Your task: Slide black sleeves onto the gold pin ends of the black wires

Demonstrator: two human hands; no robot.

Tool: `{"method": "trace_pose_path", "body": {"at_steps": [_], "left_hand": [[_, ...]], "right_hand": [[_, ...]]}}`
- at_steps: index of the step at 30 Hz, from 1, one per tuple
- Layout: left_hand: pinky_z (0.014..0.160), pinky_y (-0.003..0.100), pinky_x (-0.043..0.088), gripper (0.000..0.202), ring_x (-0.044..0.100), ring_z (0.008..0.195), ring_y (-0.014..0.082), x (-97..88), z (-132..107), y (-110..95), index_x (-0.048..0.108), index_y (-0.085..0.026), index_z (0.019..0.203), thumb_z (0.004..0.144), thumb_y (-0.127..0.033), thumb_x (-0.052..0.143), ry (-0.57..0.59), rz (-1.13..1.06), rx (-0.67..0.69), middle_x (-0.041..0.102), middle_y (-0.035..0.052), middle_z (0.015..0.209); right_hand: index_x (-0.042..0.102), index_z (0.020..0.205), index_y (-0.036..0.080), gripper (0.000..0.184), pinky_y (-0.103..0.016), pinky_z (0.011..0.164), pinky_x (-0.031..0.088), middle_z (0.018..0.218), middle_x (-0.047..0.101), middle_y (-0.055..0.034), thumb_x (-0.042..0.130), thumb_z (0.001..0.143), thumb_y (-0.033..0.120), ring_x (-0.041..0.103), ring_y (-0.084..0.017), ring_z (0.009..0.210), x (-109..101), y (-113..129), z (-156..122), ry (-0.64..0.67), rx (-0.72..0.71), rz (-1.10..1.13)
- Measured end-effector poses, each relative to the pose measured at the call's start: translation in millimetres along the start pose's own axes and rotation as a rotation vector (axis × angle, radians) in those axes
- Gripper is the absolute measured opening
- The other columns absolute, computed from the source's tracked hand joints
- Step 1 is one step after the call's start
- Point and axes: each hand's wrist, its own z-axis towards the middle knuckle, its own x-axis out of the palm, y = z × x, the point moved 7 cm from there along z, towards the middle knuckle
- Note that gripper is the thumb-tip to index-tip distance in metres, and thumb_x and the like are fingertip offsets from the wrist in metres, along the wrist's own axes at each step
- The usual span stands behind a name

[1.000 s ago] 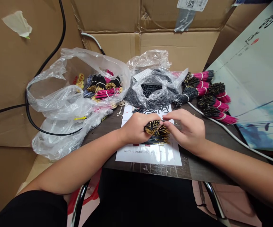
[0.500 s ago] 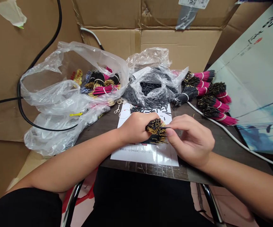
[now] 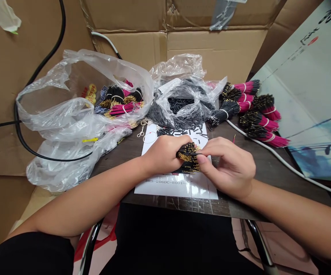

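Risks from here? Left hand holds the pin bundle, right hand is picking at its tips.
1. The bundle of gold-tipped pins in the left hand looks unbanded and fans out under the fist. The right hand, pinching at the tips, may drag neighbours out onto the white sheet.
2. Dropped pins could mix with the loose black pieces at the sheet's far end, or roll off the table.

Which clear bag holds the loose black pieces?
The middle bag, beyond the white sheet: it is full of loose black pieces. The bigger bag to its left holds banded pink-and-gold bundles instead.
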Motion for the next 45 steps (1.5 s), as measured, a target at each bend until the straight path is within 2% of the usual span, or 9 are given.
{"method": "trace_pose_path", "body": {"at_steps": [6, 17, 26, 31, 35, 39, 43, 45], "left_hand": [[0.065, 0.019, 0.042, 0.017, 0.062, 0.073, 0.011, -0.2, 0.0, -0.2, 0.059, -0.016, 0.092, 0.078, -0.022, 0.052, 0.001, 0.029, -0.004, 0.065, -0.0006, 0.081], [0.065, 0.02, 0.041, 0.016, 0.06, 0.07, 0.0113, 2.6, 0.6, 4.1, 0.058, -0.016, 0.091, 0.077, -0.022, 0.052, 0.044, 0.015, -0.038, 0.064, -0.0006, 0.079], [0.067, 0.021, 0.042, 0.02, 0.063, 0.075, 0.014, 2.3, 0.3, 3.1, 0.059, -0.017, 0.094, 0.077, -0.022, 0.051, 0.058, 0.087, -0.031, 0.067, 0.0008, 0.083], [0.068, 0.022, 0.043, 0.019, 0.064, 0.077, 0.0147, 2.6, 0.5, 3.3, 0.059, -0.017, 0.094, 0.078, -0.022, 0.051, 0.068, 0.113, -0.061, 0.067, 0.0011, 0.084], [0.061, 0.02, 0.039, 0.016, 0.058, 0.066, 0.0114, -1.4, 1.1, 3.9, 0.059, -0.016, 0.089, 0.077, -0.023, 0.052, 0.02, 0.044, -0.092, 0.064, 0.0001, 0.074], [0.056, 0.018, 0.035, 0.008, 0.047, 0.058, 0.0071, -3.2, 1.6, 0.9, 0.057, -0.013, 0.077, 0.076, -0.02, 0.053, -0.01, -0.143, -0.146, 0.056, -0.0023, 0.064], [0.058, 0.018, 0.038, 0.011, 0.047, 0.064, 0.0069, 0.0, 1.0, -3.0, 0.056, -0.011, 0.076, 0.079, -0.02, 0.053, -0.028, -0.436, -0.245, 0.056, -0.0009, 0.068], [0.056, 0.017, 0.039, 0.015, 0.047, 0.063, 0.0068, 3.9, -0.7, -3.9, 0.055, -0.01, 0.073, 0.08, -0.024, 0.056, -0.031, -0.575, -0.309, 0.055, -0.0001, 0.068]], "right_hand": [[0.063, 0.088, 0.021, 0.022, -0.031, 0.067, 0.051, 0.076, 0.065, -0.0008, 0.067, 0.072, 0.007, 0.06, -0.014, 0.07, 0.6, 0.0, 0.5, 0.014, 0.002, 0.005], [0.063, 0.09, 0.021, 0.019, -0.031, 0.068, 0.052, 0.078, 0.065, -0.0016, 0.066, 0.075, 0.01, 0.06, -0.014, 0.071, 2.3, 0.0, 1.9, 0.075, -0.022, -0.018], [0.062, 0.085, 0.021, 0.013, -0.03, 0.067, 0.05, 0.074, 0.064, -0.0001, 0.065, 0.076, 0.013, 0.059, -0.013, 0.067, 4.2, -2.6, 0.2, 0.079, 0.039, -0.03], [0.063, 0.088, 0.021, 0.017, -0.033, 0.067, 0.049, 0.076, 0.065, -0.0017, 0.067, 0.074, 0.013, 0.059, -0.015, 0.07, 5.9, -2.0, -1.6, 0.114, -0.015, -0.108], [0.062, 0.105, 0.023, 0.032, -0.034, 0.07, 0.051, 0.088, 0.068, -0.0036, 0.068, 0.075, 0.016, 0.062, -0.017, 0.077, 0.4, 0.6, -1.3, 0.065, -0.103, -0.182], [0.053, 0.126, 0.024, 0.055, -0.038, 0.078, 0.054, 0.102, 0.067, -0.0076, 0.071, 0.075, 0.023, 0.064, -0.022, 0.09, 0.8, 6.7, -1.4, 0.057, -0.227, -0.268], [0.04, 0.138, 0.019, 0.08, -0.05, 0.095, 0.049, 0.131, 0.053, -0.015, 0.072, 0.071, 0.05, 0.053, -0.032, 0.117, 11.1, 10.8, -4.2, 0.069, -0.331, -0.372], [0.035, 0.138, 0.021, 0.085, -0.055, 0.1, 0.046, 0.141, 0.044, -0.015, 0.072, 0.069, 0.053, 0.046, -0.034, 0.124, 17.3, 13.8, -7.3, 0.064, -0.395, -0.375]]}}
